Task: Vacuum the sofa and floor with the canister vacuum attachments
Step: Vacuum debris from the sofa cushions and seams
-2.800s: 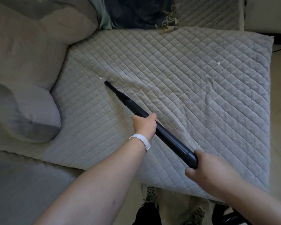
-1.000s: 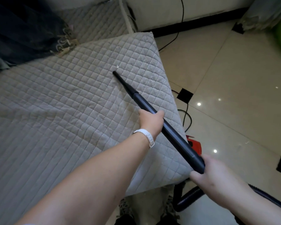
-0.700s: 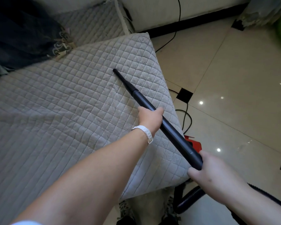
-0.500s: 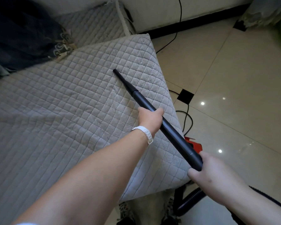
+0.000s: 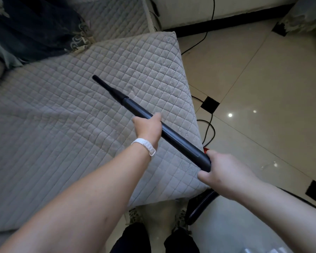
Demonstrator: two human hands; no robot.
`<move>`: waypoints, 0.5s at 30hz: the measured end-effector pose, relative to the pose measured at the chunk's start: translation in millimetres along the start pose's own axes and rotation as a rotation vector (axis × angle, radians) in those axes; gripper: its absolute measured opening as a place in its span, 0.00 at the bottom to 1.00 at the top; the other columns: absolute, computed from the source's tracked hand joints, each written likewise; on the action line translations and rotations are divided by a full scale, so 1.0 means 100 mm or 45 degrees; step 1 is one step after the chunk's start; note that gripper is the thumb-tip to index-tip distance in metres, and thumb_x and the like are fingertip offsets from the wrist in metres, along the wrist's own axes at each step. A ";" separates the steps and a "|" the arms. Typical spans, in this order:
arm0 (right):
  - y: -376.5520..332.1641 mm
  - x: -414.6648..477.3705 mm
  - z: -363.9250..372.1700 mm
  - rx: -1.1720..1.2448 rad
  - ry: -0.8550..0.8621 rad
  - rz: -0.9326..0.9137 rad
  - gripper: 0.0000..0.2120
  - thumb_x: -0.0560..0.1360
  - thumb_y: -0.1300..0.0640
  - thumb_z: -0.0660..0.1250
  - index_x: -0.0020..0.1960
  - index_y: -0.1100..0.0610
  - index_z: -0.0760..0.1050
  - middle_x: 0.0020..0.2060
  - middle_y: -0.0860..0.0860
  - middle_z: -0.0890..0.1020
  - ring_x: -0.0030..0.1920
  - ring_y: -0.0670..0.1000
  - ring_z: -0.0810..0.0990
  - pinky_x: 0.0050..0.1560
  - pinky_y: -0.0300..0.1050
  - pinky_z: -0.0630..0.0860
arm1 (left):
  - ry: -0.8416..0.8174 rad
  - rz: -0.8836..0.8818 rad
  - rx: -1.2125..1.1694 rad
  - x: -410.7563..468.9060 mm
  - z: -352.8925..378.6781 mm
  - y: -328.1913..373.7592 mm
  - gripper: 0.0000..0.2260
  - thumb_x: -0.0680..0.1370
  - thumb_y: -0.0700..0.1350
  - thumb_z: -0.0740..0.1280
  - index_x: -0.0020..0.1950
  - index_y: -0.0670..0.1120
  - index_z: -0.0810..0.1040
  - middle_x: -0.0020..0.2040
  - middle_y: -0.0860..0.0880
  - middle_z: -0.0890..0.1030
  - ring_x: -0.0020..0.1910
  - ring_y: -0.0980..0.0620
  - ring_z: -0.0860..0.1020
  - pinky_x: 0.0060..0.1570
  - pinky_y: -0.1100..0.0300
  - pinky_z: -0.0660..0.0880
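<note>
A black vacuum wand [image 5: 179, 140] with a narrow crevice nozzle [image 5: 106, 86] slants across the grey quilted sofa seat [image 5: 62, 125]. The nozzle tip lies near the seat's middle, pointing up-left. My left hand [image 5: 149, 128], with a white wristband, grips the wand at its middle. My right hand [image 5: 224, 172] grips the wand's rear end near the seat's right front corner. A black ribbed hose [image 5: 199, 207] drops from below my right hand toward the floor. A small red part of the vacuum [image 5: 206, 150] peeks out behind the wand.
A dark patterned cushion [image 5: 35, 24] lies at the seat's back left. Glossy beige floor tiles [image 5: 263, 88] spread to the right, with a black cable [image 5: 209, 128] trailing beside the sofa. My feet [image 5: 135, 216] stand at the seat's front edge.
The view first swung right to the seat's right edge. In the last half second the wand has swept left, its tip moving from near the right edge toward the seat's middle.
</note>
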State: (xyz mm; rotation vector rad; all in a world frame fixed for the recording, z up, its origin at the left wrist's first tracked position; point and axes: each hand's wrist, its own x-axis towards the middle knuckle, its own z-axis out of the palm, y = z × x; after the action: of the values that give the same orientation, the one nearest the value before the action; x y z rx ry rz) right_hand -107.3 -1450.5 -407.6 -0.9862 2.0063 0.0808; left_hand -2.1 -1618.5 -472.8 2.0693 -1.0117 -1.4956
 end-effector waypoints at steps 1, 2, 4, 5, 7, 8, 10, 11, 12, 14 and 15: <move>-0.02 0.00 -0.01 -0.023 -0.008 -0.028 0.09 0.74 0.47 0.67 0.50 0.48 0.70 0.38 0.47 0.77 0.34 0.47 0.76 0.28 0.41 0.67 | 0.037 -0.001 -0.046 -0.03 -0.07 -0.01 0.20 0.75 0.44 0.69 0.63 0.40 0.67 0.47 0.47 0.76 0.40 0.51 0.75 0.40 0.59 0.71; -0.05 0.01 -0.01 -0.053 -0.012 -0.056 0.08 0.74 0.47 0.67 0.49 0.47 0.70 0.38 0.47 0.77 0.35 0.47 0.77 0.28 0.41 0.67 | 0.076 -0.010 -0.088 -0.05 -0.14 -0.02 0.19 0.75 0.44 0.69 0.62 0.40 0.68 0.46 0.48 0.75 0.39 0.53 0.74 0.36 0.60 0.69; -0.11 0.03 -0.01 -0.124 -0.021 -0.116 0.08 0.74 0.47 0.67 0.46 0.47 0.68 0.37 0.47 0.77 0.35 0.47 0.76 0.29 0.41 0.67 | 0.150 -0.035 -0.176 -0.09 -0.28 -0.04 0.17 0.76 0.44 0.69 0.61 0.41 0.69 0.46 0.49 0.75 0.38 0.54 0.74 0.33 0.61 0.67; -0.14 0.05 -0.01 -0.151 -0.030 -0.145 0.09 0.73 0.47 0.67 0.44 0.47 0.67 0.37 0.47 0.77 0.34 0.47 0.76 0.29 0.41 0.67 | 0.181 -0.052 -0.219 -0.11 -0.35 -0.06 0.16 0.76 0.44 0.69 0.60 0.41 0.69 0.46 0.49 0.75 0.38 0.54 0.73 0.33 0.61 0.67; -0.21 0.08 0.01 -0.193 -0.067 -0.192 0.11 0.74 0.47 0.68 0.42 0.46 0.66 0.36 0.47 0.77 0.34 0.46 0.76 0.29 0.40 0.67 | 0.239 -0.089 -0.287 -0.13 -0.48 -0.09 0.14 0.76 0.43 0.68 0.58 0.42 0.69 0.46 0.49 0.75 0.38 0.55 0.74 0.33 0.62 0.67; -0.26 0.10 0.03 -0.215 -0.087 -0.214 0.10 0.74 0.47 0.68 0.42 0.45 0.66 0.36 0.47 0.77 0.34 0.46 0.76 0.29 0.39 0.67 | 0.267 -0.101 -0.321 -0.14 -0.55 -0.11 0.13 0.76 0.43 0.68 0.58 0.42 0.69 0.46 0.48 0.76 0.38 0.55 0.74 0.33 0.62 0.67; -0.35 0.13 0.07 -0.270 -0.107 -0.258 0.09 0.74 0.47 0.68 0.44 0.46 0.68 0.37 0.47 0.78 0.34 0.46 0.77 0.29 0.39 0.68 | 0.307 -0.121 -0.383 -0.14 -0.69 -0.13 0.13 0.76 0.42 0.68 0.58 0.43 0.69 0.46 0.49 0.76 0.39 0.55 0.75 0.32 0.64 0.68; -0.41 0.15 0.08 -0.298 -0.116 -0.275 0.09 0.73 0.47 0.68 0.45 0.46 0.68 0.37 0.47 0.78 0.34 0.46 0.77 0.29 0.39 0.68 | 0.327 -0.129 -0.413 -0.13 -0.76 -0.14 0.12 0.76 0.41 0.68 0.58 0.43 0.69 0.46 0.49 0.76 0.39 0.55 0.76 0.31 0.66 0.69; -0.47 0.17 0.08 -0.324 -0.129 -0.287 0.09 0.73 0.47 0.68 0.45 0.47 0.68 0.37 0.48 0.78 0.34 0.46 0.76 0.29 0.39 0.68 | 0.350 -0.132 -0.443 -0.12 -0.83 -0.15 0.13 0.76 0.40 0.68 0.58 0.43 0.70 0.46 0.49 0.77 0.39 0.55 0.76 0.29 0.69 0.70; -0.62 0.19 0.07 -0.367 -0.175 -0.309 0.08 0.73 0.48 0.68 0.45 0.47 0.69 0.36 0.48 0.78 0.32 0.45 0.75 0.29 0.38 0.67 | 0.412 -0.129 -0.492 -0.11 -1.00 -0.15 0.14 0.76 0.39 0.68 0.60 0.41 0.70 0.47 0.48 0.77 0.39 0.55 0.77 0.25 0.73 0.70; -0.69 0.20 0.06 -0.385 -0.201 -0.319 0.08 0.73 0.48 0.68 0.45 0.47 0.69 0.36 0.48 0.78 0.31 0.45 0.75 0.28 0.37 0.67 | 0.434 -0.130 -0.512 -0.10 -1.07 -0.13 0.15 0.76 0.38 0.68 0.61 0.41 0.70 0.47 0.48 0.77 0.39 0.56 0.77 0.25 0.74 0.70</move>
State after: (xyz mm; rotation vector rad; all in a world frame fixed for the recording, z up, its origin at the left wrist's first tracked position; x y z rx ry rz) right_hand -63.3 -1507.7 -405.0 -1.3716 1.7431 0.3226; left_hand 100.2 -1612.4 -437.7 2.0053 -0.4410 -1.2108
